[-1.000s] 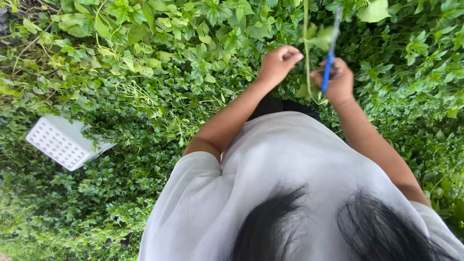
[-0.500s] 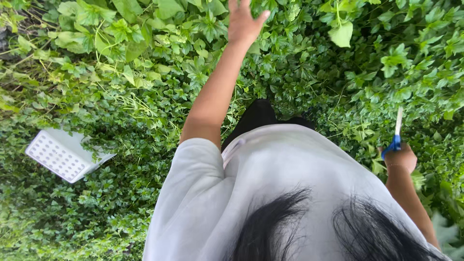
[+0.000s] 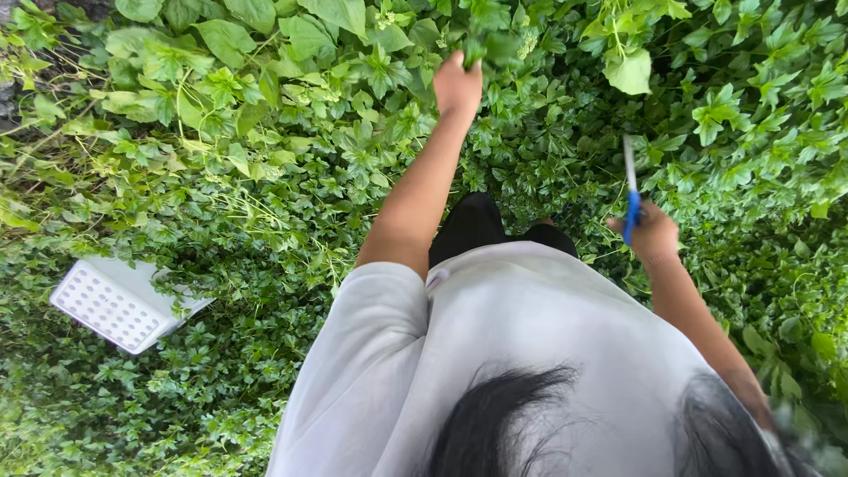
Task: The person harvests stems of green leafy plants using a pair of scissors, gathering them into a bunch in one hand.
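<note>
- Leafy sprig stood high in the green foliage, clenched in the left hand.
- Right hand gripped blue-handled scissors, blades up, well apart from it.
- Cutting step seemed pending; scissors needed bringing to the stem.

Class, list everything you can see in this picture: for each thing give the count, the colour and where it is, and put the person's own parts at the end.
Leafy plants: many, green, filling the whole view, larger leaves along the top.
Perforated crate: one, white, lying tilted among the plants at lower left.
Scissors: one, blue handle with pale blades pointing up, at right.
Shirt: one, pale grey, lower centre.
Hair: dark, bottom edge.
Left hand: one, raised at top centre, closed on a sprig of leaves.
Right hand: one, at right, holding the scissors.
</note>
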